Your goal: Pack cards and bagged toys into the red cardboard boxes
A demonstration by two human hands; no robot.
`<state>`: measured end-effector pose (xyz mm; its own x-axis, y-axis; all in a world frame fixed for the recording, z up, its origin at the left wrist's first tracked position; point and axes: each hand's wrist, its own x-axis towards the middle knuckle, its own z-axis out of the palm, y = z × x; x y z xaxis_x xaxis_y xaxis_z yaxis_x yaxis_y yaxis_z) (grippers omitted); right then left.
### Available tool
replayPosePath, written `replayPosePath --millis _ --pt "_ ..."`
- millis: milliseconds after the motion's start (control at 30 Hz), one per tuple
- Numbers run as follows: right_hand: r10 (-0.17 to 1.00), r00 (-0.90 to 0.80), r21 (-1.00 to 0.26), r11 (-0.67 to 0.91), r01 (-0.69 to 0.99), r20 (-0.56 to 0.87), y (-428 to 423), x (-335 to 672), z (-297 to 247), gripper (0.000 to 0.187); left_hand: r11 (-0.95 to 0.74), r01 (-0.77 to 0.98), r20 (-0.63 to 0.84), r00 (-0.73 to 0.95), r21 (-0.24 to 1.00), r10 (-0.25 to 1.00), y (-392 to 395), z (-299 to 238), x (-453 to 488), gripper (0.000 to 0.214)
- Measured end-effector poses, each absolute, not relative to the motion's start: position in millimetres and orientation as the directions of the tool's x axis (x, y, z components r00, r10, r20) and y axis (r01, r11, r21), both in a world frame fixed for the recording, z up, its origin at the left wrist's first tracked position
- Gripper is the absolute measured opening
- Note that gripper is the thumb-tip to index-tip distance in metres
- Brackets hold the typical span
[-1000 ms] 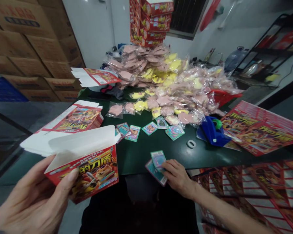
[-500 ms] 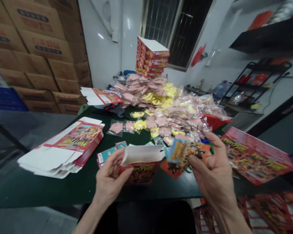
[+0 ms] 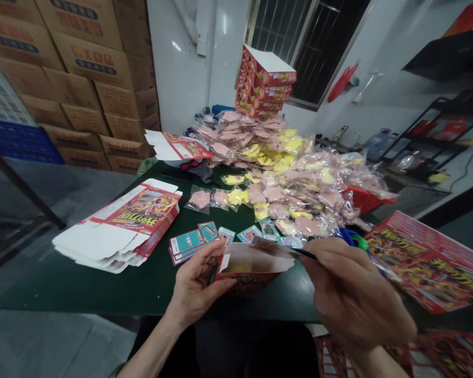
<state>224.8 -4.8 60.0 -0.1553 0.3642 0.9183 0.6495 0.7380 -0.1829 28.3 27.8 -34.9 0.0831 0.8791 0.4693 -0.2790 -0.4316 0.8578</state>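
My left hand (image 3: 197, 281) grips a small red printed carton (image 3: 254, 278) by its side, with the white inside of the open top facing up. My right hand (image 3: 355, 294) pinches a thin, flat printed packet (image 3: 276, 248) between thumb and fingers. The packet lies across the carton's mouth, and its far end is hidden by my fingers. Whether it touches the carton's rim, I cannot tell. Several trading cards (image 3: 193, 242) lie on the table just beyond my left hand.
A stack of flattened cartons (image 3: 120, 226) lies left on the dark green table (image 3: 102, 286). Plastic-bagged pink and yellow items (image 3: 276, 178) heap up behind the cards. Printed sheets (image 3: 429, 257) lie right, beside a blue tape dispenser (image 3: 350, 236). Stacked cardboard boxes (image 3: 86, 89) line the left wall.
My right hand has brought the packet from above the table down across the carton's mouth. The carton has stayed in my left hand, and the view has tilted slightly.
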Motion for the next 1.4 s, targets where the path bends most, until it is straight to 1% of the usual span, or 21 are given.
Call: replayPosePath --millis 67,100,167,300,400,433,500,600,667,767,833,900,933,1033,1133,1200,1300,1400 --pt "0.405 -0.125 -0.219 0.699 0.681 0.906 -6 226 61 0.034 -0.441 -0.279 0.476 0.069 0.853 0.877 28 -34 29 0.056" --pt "0.417 -0.128 -0.218 0.683 0.698 0.9 -5 227 59 0.035 -0.445 -0.282 0.48 0.066 0.85 0.875 29 -34 29 0.056" --pt "0.407 -0.192 -0.149 0.669 0.728 0.893 -1 229 53 0.041 -0.452 -0.292 0.49 0.071 0.843 0.869 29 -33 29 0.055" --pt "0.318 -0.326 0.042 0.654 0.755 0.89 3 237 41 0.053 -0.446 -0.3 0.49 0.089 0.843 0.867 30 -33 28 0.055" --pt "0.284 -0.389 0.12 0.654 0.747 0.877 -3 240 43 0.05 -0.445 -0.324 0.5 0.106 0.835 0.86 32 -33 28 0.058" --pt "0.288 -0.39 0.121 0.649 0.751 0.875 -4 240 46 0.047 -0.45 -0.333 0.509 0.112 0.828 0.853 32 -33 28 0.058" --pt "0.327 -0.342 0.056 0.645 0.762 0.881 -6 237 54 0.043 -0.464 -0.349 0.531 0.121 0.814 0.839 33 -32 29 0.058" --pt "0.368 -0.209 -0.104 0.672 0.733 0.906 -2 232 59 0.042 -0.468 -0.355 0.539 0.13 0.809 0.832 35 -32 29 0.056" --pt "0.401 -0.154 -0.192 0.698 0.689 0.903 2 230 57 0.043 -0.466 -0.345 0.536 0.139 0.814 0.833 36 -32 28 0.055" --pt "0.504 -0.109 -0.32 0.686 0.654 0.857 3 234 53 0.048 -0.466 -0.311 0.527 0.15 0.828 0.837 37 -34 27 0.051" --pt "0.559 -0.088 -0.377 0.658 0.652 0.825 1 238 55 0.05 -0.468 -0.292 0.523 0.146 0.834 0.84 37 -35 26 0.05" --pt "0.599 -0.096 -0.406 0.642 0.65 0.795 0 242 60 0.045 -0.476 -0.29 0.529 0.14 0.83 0.837 38 -35 26 0.049" --pt "0.62 -0.126 -0.408 0.642 0.649 0.774 0 244 64 0.041 -0.481 -0.291 0.535 0.139 0.827 0.834 38 -35 26 0.049" --pt "0.68 -0.265 -0.397 0.651 0.647 0.684 3 246 76 0.032 -0.5 -0.292 0.554 0.146 0.815 0.819 38 -35 26 0.049" --pt "0.718 -0.358 -0.384 0.648 0.658 0.597 2 243 88 0.03 -0.508 -0.293 0.563 0.149 0.81 0.813 37 -35 25 0.052" --pt "0.726 -0.415 -0.349 0.65 0.675 0.549 -2 237 94 0.029 -0.506 -0.279 0.557 0.142 0.816 0.819 37 -36 26 0.058" --pt "0.723 -0.523 -0.222 0.659 0.719 0.451 -9 224 100 0.031 -0.519 -0.253 0.559 0.122 0.817 0.82 36 -38 27 0.063" --pt "0.709 -0.595 -0.087 0.667 0.74 0.378 -9 209 99 0.035 -0.547 -0.249 0.583 0.101 0.8 0.806 37 -39 27 0.06"
